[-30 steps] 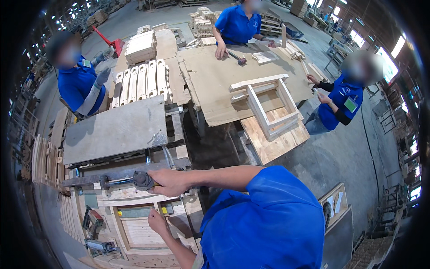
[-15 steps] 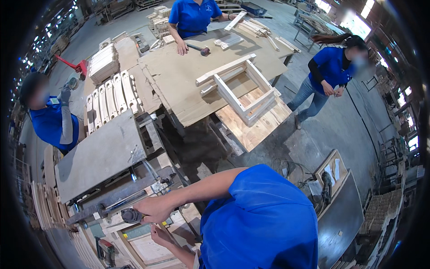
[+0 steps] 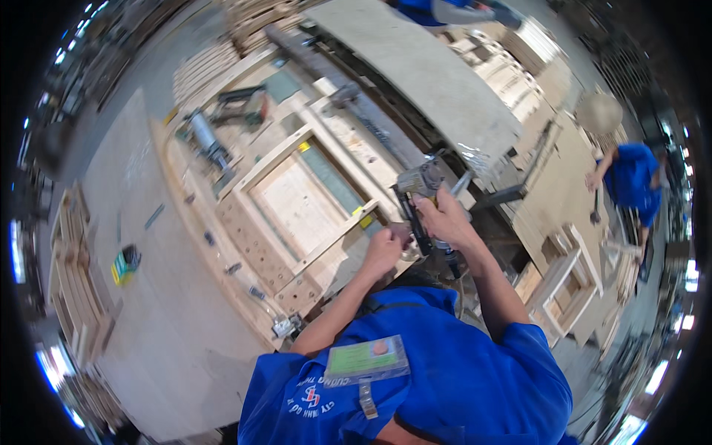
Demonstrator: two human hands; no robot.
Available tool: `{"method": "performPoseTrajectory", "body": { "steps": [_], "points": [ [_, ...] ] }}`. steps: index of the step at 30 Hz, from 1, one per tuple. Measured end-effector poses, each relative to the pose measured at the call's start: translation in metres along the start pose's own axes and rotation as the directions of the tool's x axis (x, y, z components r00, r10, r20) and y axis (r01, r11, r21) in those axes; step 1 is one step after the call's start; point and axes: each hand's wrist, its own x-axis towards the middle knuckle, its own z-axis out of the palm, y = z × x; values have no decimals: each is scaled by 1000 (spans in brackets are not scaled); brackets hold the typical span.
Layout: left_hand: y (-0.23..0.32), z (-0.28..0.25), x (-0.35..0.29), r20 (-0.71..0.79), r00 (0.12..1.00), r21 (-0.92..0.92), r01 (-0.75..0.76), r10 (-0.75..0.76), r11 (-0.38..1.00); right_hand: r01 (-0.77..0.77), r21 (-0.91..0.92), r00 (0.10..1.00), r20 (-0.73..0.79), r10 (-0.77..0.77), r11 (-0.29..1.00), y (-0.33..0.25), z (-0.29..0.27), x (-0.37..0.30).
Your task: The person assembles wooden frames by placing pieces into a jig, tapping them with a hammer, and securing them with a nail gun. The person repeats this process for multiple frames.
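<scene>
My right hand (image 3: 443, 219) is closed round the handle of a grey and black air nail gun (image 3: 421, 180). The gun's dark magazine points down beside the near right corner of a light wooden frame (image 3: 337, 236). My left hand (image 3: 383, 251) is at that same corner, its fingers curled together just left of the magazine. What the left fingers grip, if anything, is hidden. The wooden frame lies flat in a jig with a pale panel (image 3: 297, 204) visible inside it. Yellow marks show on its green strip.
Beyond the frame lie a second nail gun (image 3: 256, 104) and an air cylinder (image 3: 208, 139). A grey board (image 3: 415, 74) and a metal beam (image 3: 378, 122) run along the right. A tape measure (image 3: 126, 263) sits at left. Right, a co-worker (image 3: 634, 182) holds a hammer (image 3: 595, 213) near a wooden assembly (image 3: 567, 289).
My view has swung left and down, bringing the jig and frame to the middle. The nail gun stays in my right hand; my left hand remains close to it.
</scene>
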Motion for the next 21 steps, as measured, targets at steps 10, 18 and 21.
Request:
{"method": "performPoseTrajectory", "body": {
  "steps": [10,18,21],
  "points": [
    [12,10,11,-22,974,-130,219,-223,967,84,-294,993,105,-55,952,9,20,31],
    [24,1,8,22,973,-45,230,-229,972,202,-373,979,112,-172,906,18,28,32],
    [8,1,13,27,971,-48,238,-237,970,276,-404,961,118,-250,872,15,37,29]
  ]
}}
